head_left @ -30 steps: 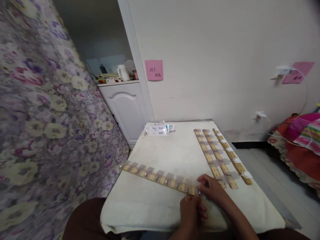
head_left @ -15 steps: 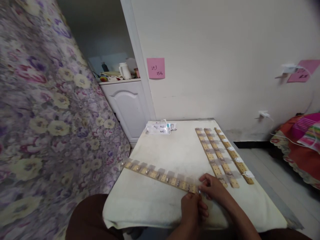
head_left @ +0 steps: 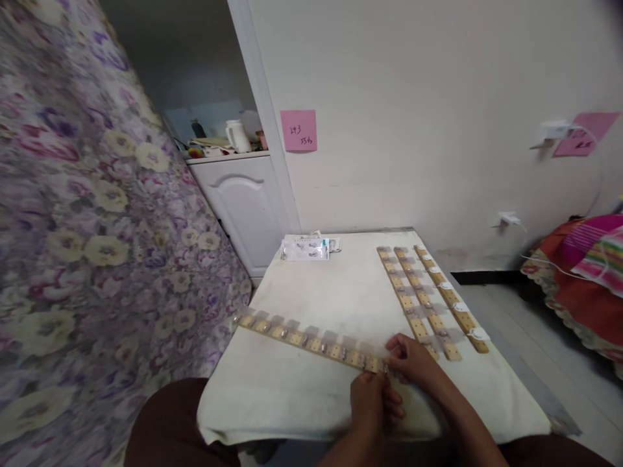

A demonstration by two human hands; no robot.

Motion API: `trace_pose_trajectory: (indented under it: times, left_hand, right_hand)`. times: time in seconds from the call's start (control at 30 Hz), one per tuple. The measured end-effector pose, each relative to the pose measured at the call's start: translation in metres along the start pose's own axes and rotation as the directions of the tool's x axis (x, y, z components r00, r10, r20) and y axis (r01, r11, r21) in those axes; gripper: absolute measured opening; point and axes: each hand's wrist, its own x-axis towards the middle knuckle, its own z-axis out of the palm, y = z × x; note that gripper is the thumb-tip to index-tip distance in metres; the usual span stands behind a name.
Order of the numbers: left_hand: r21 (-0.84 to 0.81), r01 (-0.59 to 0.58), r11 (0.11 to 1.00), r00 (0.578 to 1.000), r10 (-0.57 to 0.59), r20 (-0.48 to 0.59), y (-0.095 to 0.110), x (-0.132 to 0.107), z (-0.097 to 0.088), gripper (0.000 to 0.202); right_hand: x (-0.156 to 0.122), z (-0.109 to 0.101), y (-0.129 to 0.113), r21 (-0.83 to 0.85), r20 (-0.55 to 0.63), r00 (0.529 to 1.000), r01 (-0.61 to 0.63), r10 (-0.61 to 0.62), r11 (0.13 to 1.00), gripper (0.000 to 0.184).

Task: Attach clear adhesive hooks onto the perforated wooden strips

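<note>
A long tan strip (head_left: 302, 337) studded with small metal pieces under clear tape lies across the near part of a white-covered table (head_left: 341, 292). My left hand (head_left: 372, 402) is closed at the strip's right end, fingers pinched close to it. My right hand (head_left: 413, 363) is curled over the same end, fingertips pinching at a small metal piece there. What each pinch holds is too small to make out. Three similar strips (head_left: 428, 301) lie side by side at the table's right.
A clear packet (head_left: 306, 250) lies at the table's far edge by the wall. Flowered fabric (head_left: 87, 227) hangs at the left. A white cabinet (head_left: 243, 201) stands behind. Pink notes (head_left: 298, 130) are stuck on the wall; bright bedding (head_left: 584, 272) is at the right.
Both hands stay at the strip's right end with only slight finger shifts. The view has swayed a little.
</note>
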Motion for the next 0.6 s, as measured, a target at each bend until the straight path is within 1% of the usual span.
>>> trace_pose_trajectory:
  times: [0.13,0.23,0.4,0.6]
  left_hand:
    - [0.002,0.012,1.000,1.000,-0.012,-0.006,0.0011,-0.0006,0.0007,0.020]
    - [0.003,0.013,1.000,1.000,-0.013,-0.011,0.0022,-0.0019,0.0007,0.019]
    - [0.007,0.000,1.000,1.000,0.000,-0.015,0.0033,-0.0028,0.0010,0.019]
    - [0.021,0.028,0.999,0.999,-0.027,-0.032,0.0028,0.0002,0.0015,0.028]
  right_hand:
    - [-0.0003,-0.0021,-0.0002,0.011,0.003,1.000,-0.006,0.006,1.000,0.022]
    - [-0.0006,-0.0026,-0.0009,-0.015,-0.004,1.000,-0.006,0.006,1.000,0.022]
    - [-0.0020,-0.0014,-0.0036,-0.144,-0.046,0.998,0.026,-0.033,0.989,0.020]
    - [-0.0020,-0.0003,-0.0073,-0.284,-0.130,0.989,0.035,-0.075,0.958,0.016]
